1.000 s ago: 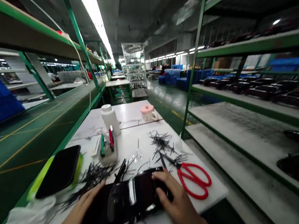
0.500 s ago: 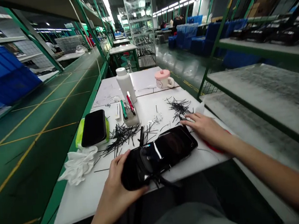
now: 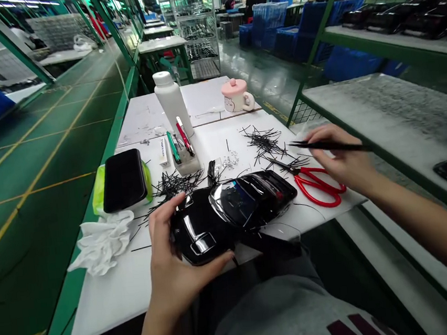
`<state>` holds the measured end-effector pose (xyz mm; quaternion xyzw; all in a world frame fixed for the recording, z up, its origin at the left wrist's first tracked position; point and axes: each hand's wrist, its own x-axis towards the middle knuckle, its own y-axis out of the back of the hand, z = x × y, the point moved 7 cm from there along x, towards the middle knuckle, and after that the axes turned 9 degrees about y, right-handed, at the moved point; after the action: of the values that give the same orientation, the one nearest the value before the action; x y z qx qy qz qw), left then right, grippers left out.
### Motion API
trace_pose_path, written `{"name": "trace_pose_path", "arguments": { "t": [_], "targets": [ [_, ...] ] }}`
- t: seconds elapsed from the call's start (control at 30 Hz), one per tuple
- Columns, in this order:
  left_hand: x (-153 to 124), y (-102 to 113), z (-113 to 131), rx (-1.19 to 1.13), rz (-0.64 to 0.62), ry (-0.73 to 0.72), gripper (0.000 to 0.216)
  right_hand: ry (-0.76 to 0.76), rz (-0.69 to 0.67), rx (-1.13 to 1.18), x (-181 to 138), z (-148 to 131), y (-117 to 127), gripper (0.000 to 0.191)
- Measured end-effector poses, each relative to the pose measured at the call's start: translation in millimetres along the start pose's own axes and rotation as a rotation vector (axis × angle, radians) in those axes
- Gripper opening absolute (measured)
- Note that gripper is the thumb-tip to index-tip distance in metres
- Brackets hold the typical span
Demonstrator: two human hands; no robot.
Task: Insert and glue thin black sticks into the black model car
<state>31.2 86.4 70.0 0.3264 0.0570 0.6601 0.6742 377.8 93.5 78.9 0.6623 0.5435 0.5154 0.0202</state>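
Observation:
A glossy black model car (image 3: 233, 208) lies at the table's front edge, its windshield facing up and its side doors swung out. My left hand (image 3: 168, 252) is closed around the car's front end, thumb on the near side and fingers on the far side. Black tweezers (image 3: 334, 146) are pinched in my right hand (image 3: 344, 164), tips pointing left above the table. Below that hand lie red-handled scissors (image 3: 301, 171). Beyond their blades is a pile of thin black strips (image 3: 263, 141); a second pile of strips (image 3: 173, 185) spreads behind the car.
Left of the car are a crumpled white cloth (image 3: 102, 242) and a phone (image 3: 122, 180) on a green packet. A pen holder (image 3: 186, 163), white bottle (image 3: 170, 101) and pink-lidded mug (image 3: 235, 98) stand farther back. Metal shelving (image 3: 379, 105) flanks the right side.
My right hand has moved from the car's rear to the right and now shows tweezers. The scissors have come out from under my arm. The car is tilted differently, showing its windshield and hood.

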Motion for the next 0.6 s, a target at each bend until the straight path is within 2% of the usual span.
{"name": "trace_pose_path", "arguments": {
  "t": [0.1,0.17,0.2,0.27,0.33,0.4,0.47,0.6],
  "targets": [
    [3,-3,15,-0.033,0.047,-0.052,0.085,-0.230,0.147,0.339,-15,-24,11,0.005],
    [6,-6,24,-0.040,0.065,-0.102,0.082,-0.340,0.113,0.527,-25,-42,10,0.013],
    [7,-7,28,-0.045,0.070,-0.122,0.081,-0.348,0.057,0.542,-28,-53,8,0.015],
    [9,-9,34,-0.054,0.077,-0.145,0.078,-0.286,-0.056,0.453,-31,-75,8,0.012],
    [10,-11,38,-0.056,0.078,-0.145,0.075,-0.160,-0.154,0.299,-29,-93,6,0.005],
    [11,-12,40,-0.049,0.081,-0.139,0.074,-0.025,-0.235,0.175,-27,-107,2,0.014],
    [12,-12,42,-0.048,0.088,-0.135,0.073,0.056,-0.289,0.108,-24,-113,-1,0.018],
    [12,-13,45,-0.061,0.070,-0.176,0.071,0.083,-0.351,0.051,-21,-112,-3,0.016]
  ]
}}
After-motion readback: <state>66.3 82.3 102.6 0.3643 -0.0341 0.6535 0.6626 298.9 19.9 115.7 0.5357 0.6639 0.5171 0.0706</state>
